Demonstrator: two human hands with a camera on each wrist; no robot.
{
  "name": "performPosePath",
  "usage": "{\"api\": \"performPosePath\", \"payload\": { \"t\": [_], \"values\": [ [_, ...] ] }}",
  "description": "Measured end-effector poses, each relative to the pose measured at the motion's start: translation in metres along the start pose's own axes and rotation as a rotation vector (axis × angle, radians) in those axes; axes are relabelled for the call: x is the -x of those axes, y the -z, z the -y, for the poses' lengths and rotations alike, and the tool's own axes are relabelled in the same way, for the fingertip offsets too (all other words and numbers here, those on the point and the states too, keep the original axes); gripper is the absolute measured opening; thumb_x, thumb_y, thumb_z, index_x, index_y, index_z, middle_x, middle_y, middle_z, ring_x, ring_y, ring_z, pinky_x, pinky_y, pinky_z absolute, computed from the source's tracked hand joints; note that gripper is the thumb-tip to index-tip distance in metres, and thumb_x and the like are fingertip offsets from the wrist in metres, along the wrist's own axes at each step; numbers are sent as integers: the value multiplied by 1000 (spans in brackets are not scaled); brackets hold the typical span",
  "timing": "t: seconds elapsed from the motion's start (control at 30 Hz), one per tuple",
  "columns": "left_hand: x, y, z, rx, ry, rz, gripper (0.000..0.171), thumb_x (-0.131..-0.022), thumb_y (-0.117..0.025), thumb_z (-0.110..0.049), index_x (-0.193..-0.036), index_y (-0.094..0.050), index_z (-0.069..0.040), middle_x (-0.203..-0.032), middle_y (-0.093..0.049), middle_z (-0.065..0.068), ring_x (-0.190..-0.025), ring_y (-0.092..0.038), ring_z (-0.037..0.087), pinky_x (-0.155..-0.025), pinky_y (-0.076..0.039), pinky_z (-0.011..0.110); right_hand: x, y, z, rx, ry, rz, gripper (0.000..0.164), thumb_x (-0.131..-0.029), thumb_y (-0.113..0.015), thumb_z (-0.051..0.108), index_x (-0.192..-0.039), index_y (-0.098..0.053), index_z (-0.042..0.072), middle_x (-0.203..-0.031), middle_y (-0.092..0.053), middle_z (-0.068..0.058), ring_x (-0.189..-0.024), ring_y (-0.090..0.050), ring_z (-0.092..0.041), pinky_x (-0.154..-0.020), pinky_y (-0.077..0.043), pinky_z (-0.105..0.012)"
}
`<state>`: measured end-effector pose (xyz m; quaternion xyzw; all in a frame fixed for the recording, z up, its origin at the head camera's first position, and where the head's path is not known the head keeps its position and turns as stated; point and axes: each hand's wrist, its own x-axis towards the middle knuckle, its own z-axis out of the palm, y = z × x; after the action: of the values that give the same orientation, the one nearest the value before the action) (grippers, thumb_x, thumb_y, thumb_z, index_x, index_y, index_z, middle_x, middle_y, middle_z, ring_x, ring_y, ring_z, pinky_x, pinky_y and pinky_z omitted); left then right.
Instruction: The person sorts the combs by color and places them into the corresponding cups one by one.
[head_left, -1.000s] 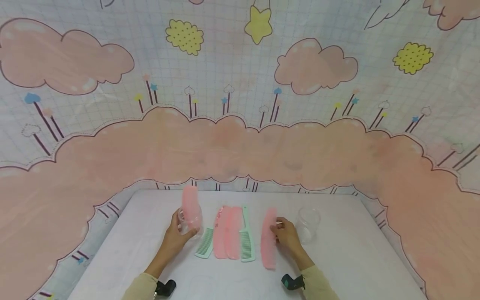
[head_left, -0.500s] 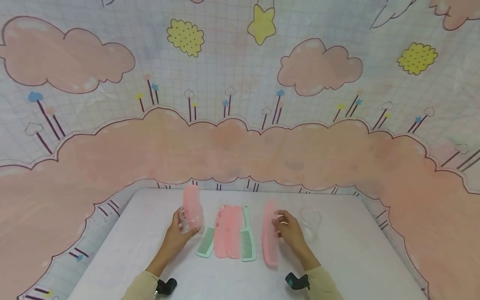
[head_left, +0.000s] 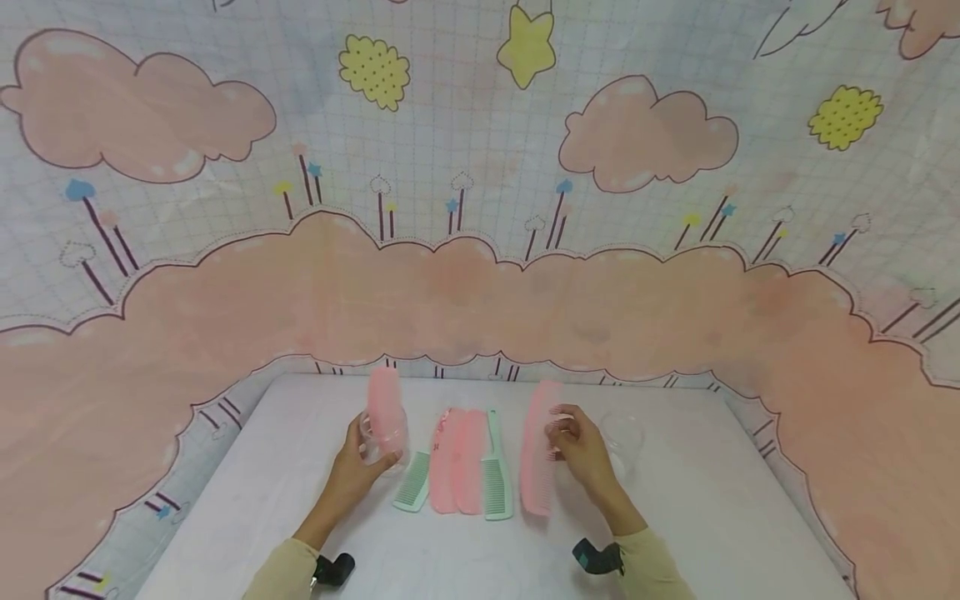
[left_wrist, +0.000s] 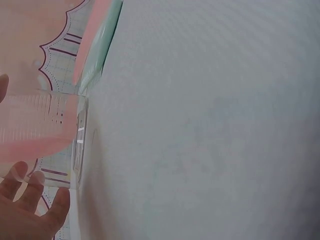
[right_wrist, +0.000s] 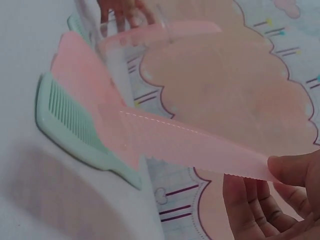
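Observation:
My left hand (head_left: 354,462) grips a clear plastic cup (left_wrist: 80,145) at the left of the table. A pink comb (head_left: 384,400) stands upright inside that cup, rising above its rim. On the right, my right hand (head_left: 583,446) pinches another pink comb (head_left: 537,454) by its toothed side, thumb against fingers, and holds it raised off the table. Between the hands lie two pink combs (head_left: 456,462) side by side. A green comb (head_left: 496,492) with a handle lies at their right, and a green comb (head_left: 412,483) partly hidden lies at their left.
A second clear cup (head_left: 624,433) stands to the right, behind my right hand. The white table (head_left: 720,500) ends at a back edge against a patterned cloth backdrop (head_left: 480,300). Dark wrist cameras sit on both wrists.
My right hand has lifted its pink comb upward and away from the table's front. The left hand keeps its grip on the cup, nearly unmoved.

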<state>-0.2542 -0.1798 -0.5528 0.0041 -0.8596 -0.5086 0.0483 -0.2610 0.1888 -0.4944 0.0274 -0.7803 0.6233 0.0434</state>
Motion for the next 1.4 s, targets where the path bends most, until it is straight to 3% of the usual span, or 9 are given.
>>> {"api": "performPosePath", "payload": {
  "t": [0.4,0.73,1.1,1.4],
  "values": [
    [5,-1,-1,-15,10,7,96,-87,-74,-33,-155,-11,-9,-157,-29,25,-142,-35,45,-115,-35,56,7,-5,21,-39,66,-1,32,-93,-65,8,-123,-54,8,-95,-66,-15,-75,-64,-9,-65,-60,-28],
    [8,0,0,-23,18,7,97,-87,-74,-37,-156,-11,-11,-157,-29,24,-140,-37,47,-113,-37,57,13,-14,39,-115,110,41,31,-93,-64,5,-123,-54,6,-98,-65,-20,-76,-64,-10,-65,-60,-27],
    [9,-1,-1,-13,12,10,97,-87,-75,-34,-155,-11,-10,-157,-29,23,-142,-35,44,-116,-34,55,17,-32,47,-155,124,91,31,-93,-65,7,-123,-54,6,-102,-65,-22,-81,-66,-11,-69,-61,-28],
    [14,2,-1,-20,36,5,97,-87,-74,-38,-156,-11,-12,-155,-31,26,-138,-39,48,-112,-39,58,21,-54,51,-169,167,109,31,-93,-65,7,-122,-55,7,-100,-65,-18,-82,-66,-11,-68,-61,-28]
  ]
}}
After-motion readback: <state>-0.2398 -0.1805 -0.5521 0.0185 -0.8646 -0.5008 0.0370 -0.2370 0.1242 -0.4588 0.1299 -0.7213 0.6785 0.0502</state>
